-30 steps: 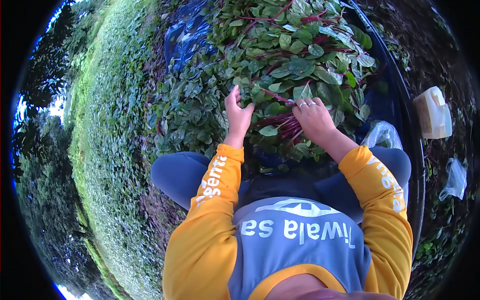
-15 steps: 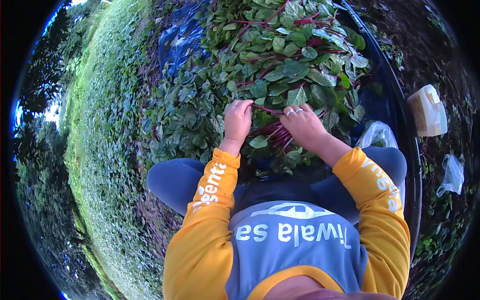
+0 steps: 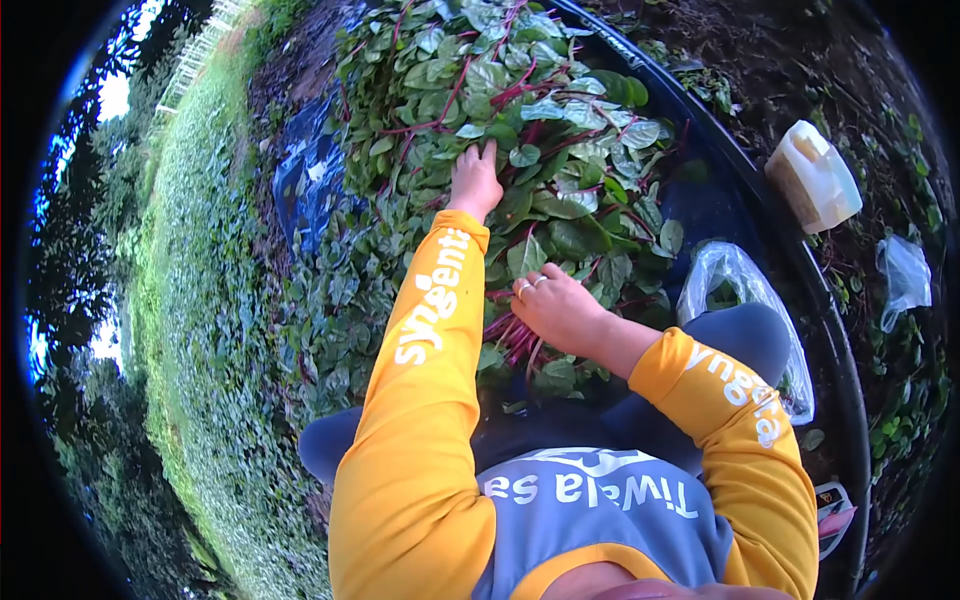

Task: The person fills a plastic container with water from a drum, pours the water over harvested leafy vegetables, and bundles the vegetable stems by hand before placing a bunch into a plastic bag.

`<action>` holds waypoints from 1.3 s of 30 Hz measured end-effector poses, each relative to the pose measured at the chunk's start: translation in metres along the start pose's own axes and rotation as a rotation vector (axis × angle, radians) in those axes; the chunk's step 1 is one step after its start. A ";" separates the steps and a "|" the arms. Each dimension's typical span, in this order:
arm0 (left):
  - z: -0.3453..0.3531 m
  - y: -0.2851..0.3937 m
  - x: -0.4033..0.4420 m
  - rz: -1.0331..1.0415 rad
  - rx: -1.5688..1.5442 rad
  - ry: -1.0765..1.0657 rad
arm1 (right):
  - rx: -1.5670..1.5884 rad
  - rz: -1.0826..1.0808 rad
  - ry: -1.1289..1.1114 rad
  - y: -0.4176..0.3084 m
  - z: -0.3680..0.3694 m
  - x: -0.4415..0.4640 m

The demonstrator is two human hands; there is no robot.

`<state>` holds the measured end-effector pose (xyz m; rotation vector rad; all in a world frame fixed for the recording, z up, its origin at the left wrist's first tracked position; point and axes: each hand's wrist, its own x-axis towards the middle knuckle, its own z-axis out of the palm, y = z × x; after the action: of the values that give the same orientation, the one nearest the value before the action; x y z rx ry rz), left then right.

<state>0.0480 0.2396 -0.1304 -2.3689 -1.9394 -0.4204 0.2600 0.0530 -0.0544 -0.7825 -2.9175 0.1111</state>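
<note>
A large heap of Malabar spinach, with broad green leaves and purple-red stems, lies in front of me. My left hand reaches into the heap's middle, its visible fingers apart among the leaves; I see no stem held in it. Closer to my body, my right hand, with rings on it, is closed on a reddish stem that shows at its fingertips. Just below that hand lies a bunch of red cut stems, partly covered by it.
To the right stand a clear plastic bag with greens inside and, past the dark edge of the tray-like surface, a cut plastic jug and another bag. Blue sheeting lies left. Dense plants grow farther left.
My left hand has let go of the stem both hands held and moved forward into the heap. My right hand has drawn back toward my body, and the view has shifted.
</note>
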 end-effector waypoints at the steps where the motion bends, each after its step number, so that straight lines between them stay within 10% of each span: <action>1: -0.002 0.005 0.009 -0.114 0.109 -0.145 | 0.016 0.005 0.003 0.001 0.000 -0.002; 12: -0.039 -0.019 0.043 -0.081 -0.174 -0.093 | -0.025 -0.018 0.064 0.005 0.008 -0.009; 17: -0.135 -0.001 0.064 -0.158 -0.857 -0.624 | 0.007 -0.016 0.029 0.004 -0.002 -0.009; 24: -0.132 -0.031 -0.006 -0.501 -1.358 -0.831 | 0.077 -0.030 -0.088 0.002 -0.023 -0.011; 28: -0.094 -0.052 -0.017 -0.467 -0.496 -0.434 | 0.102 -0.002 -0.094 0.003 -0.020 -0.013; 32: -0.076 -0.046 0.016 -0.167 -0.482 -0.116 | 0.088 0.005 -0.054 0.010 -0.015 -0.012; 39: -0.054 -0.025 0.020 -0.207 -0.357 -0.508 | 0.045 0.079 -0.062 0.020 -0.015 -0.008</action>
<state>0.0181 0.2527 -0.0765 -2.7068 -2.5298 -0.1938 0.2789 0.0663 -0.0419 -0.9033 -2.9310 0.2116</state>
